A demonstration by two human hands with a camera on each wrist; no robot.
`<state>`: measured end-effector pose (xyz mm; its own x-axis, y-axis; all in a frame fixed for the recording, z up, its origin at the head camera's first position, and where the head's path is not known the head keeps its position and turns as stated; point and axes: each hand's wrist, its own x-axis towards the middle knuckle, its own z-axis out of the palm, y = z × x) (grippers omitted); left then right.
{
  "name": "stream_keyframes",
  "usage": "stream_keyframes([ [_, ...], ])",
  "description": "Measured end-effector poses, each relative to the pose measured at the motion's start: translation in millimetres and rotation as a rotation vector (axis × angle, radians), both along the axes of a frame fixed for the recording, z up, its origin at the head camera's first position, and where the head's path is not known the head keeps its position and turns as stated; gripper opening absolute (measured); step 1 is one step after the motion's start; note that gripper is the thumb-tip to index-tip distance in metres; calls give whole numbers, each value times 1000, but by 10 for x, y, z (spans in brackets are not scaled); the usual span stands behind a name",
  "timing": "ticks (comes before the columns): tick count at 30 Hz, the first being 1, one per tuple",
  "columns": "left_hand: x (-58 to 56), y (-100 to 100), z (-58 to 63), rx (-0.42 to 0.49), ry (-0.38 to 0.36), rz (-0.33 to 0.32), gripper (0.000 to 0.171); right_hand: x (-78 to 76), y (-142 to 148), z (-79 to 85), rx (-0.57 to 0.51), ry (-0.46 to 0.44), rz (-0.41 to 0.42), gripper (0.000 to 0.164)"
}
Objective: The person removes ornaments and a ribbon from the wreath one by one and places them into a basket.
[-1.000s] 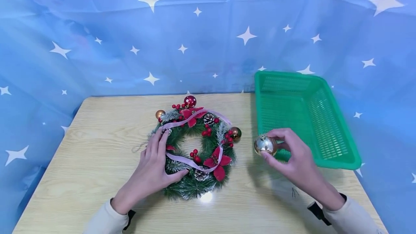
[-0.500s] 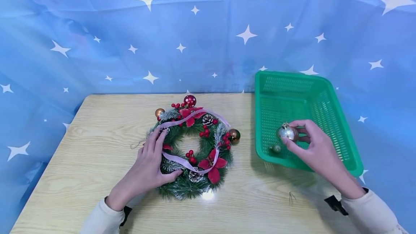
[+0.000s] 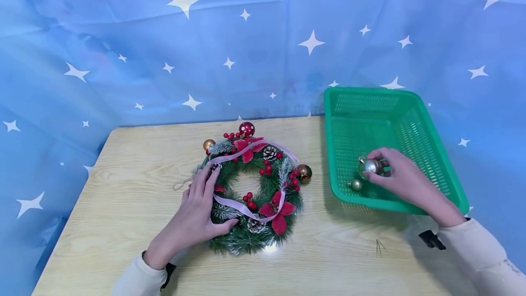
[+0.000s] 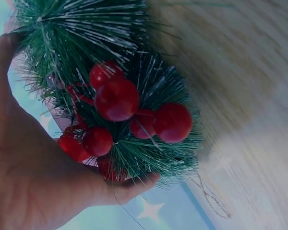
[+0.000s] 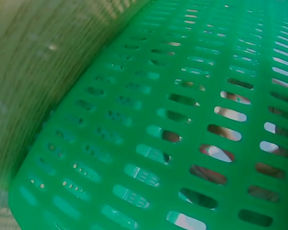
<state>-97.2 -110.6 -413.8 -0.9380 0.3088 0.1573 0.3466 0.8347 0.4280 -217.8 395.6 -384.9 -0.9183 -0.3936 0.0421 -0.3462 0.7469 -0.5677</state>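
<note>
A green Christmas wreath point(image 3: 242, 240) lies on the table, dressed with red flowers, berries, pine cones and baubles. My left hand point(image 3: 193, 220) grips its left side, thumb toward the front. In the left wrist view, red berries point(image 4: 117, 99) and pine needles sit between my thumb and fingers. Inside the green basket point(image 3: 330, 159), my right hand point(image 3: 400, 175) holds a shiny silver-gold bauble point(image 3: 371, 166) by thumb and fingers. Beside it on the basket floor is a small greenish bauble point(image 3: 355, 185). The right wrist view shows the slotted basket wall point(image 5: 115, 112), hiding most of that hand.
A pale lilac ribbon point(image 3: 232, 203) lies loosely over the wreath. Thin dark sprigs point(image 3: 380, 246) lie on the wooden table point(image 3: 320, 259) in front of the basket. A blue star-patterned cloth point(image 3: 267, 44) hangs behind the table.
My right hand has carried the bauble rightward from beside the basket to low inside it. The small bauble in the basket has come into view. My left hand stays on the wreath.
</note>
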Motion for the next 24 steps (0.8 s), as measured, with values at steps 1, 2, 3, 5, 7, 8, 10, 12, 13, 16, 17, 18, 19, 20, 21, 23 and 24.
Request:
stream_keyframes([
  [1,2,-2,-1,-3,5,-1,133,-14,-4,-1,12,-22,15,35],
  [2,6,-6,0,-5,8,-1,134,-26,-9,-2,22,-48,29,35],
  [3,9,-8,0,-8,14,0,133,-37,-11,-4,31,-76,41,35],
  [5,13,-10,0,-12,22,1,133,-54,-16,-11,45,-126,57,36],
  [7,17,-7,-3,-13,30,0,132,-62,-10,-19,65,-157,69,39],
  [8,17,-3,-7,-12,32,-1,131,-60,-6,-22,78,-164,68,40],
  [10,13,10,-6,-11,38,-1,130,-65,-1,-24,97,-166,71,39],
  [12,10,23,-1,-18,43,3,130,-77,1,-23,107,-158,81,37],
  [13,10,26,0,-20,42,6,130,-82,-2,-22,110,-157,85,36],
  [16,14,31,4,-32,45,14,130,-85,-17,-23,120,-150,97,38],
  [17,16,30,4,-33,45,14,130,-82,-25,-24,125,-146,100,40],
  [18,18,29,4,-33,48,14,130,-77,-33,-27,133,-144,100,41],
  [19,19,27,3,-33,49,14,130,-69,-41,-28,137,-142,100,43],
  [20,20,24,-1,-33,50,13,130,-61,-47,-30,143,-138,101,45],
  [21,21,22,-5,-30,52,11,130,-51,-52,-31,147,-134,101,46],
  [23,23,19,-15,-28,49,7,130,-33,-51,-28,150,-131,102,47],
  [24,23,20,-20,-28,46,6,130,-23,-49,-24,151,-132,102,46],
])
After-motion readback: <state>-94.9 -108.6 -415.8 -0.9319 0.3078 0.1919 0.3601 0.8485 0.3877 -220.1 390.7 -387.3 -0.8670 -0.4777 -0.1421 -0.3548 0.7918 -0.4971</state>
